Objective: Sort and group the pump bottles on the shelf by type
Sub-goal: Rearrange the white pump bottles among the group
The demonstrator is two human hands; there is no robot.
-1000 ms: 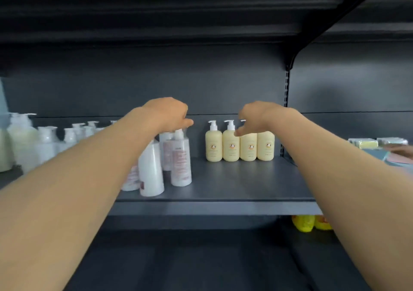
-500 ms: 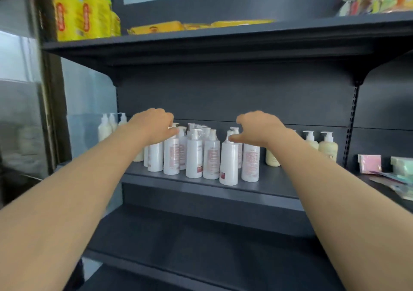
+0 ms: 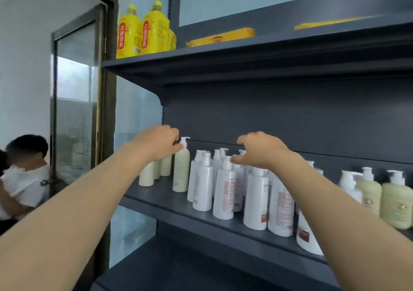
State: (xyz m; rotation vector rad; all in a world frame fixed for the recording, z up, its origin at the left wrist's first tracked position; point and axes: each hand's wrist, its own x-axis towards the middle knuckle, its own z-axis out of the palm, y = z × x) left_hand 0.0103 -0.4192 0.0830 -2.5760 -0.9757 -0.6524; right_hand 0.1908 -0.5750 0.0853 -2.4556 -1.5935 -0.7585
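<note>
The left hand [image 3: 159, 143] is covering a cream bottle [image 3: 181, 170]'s neck, its grip closing there; the right hand [image 3: 261, 150] is hovering, fingers spread, over white bottles [image 3: 224, 192], holding nothing.

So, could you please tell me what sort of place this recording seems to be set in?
Most likely a small shop or stockroom. Dark metal retail shelving holds many identical white pump bottles in rows, and yellow oil bottles stand on the shelf above.
</note>
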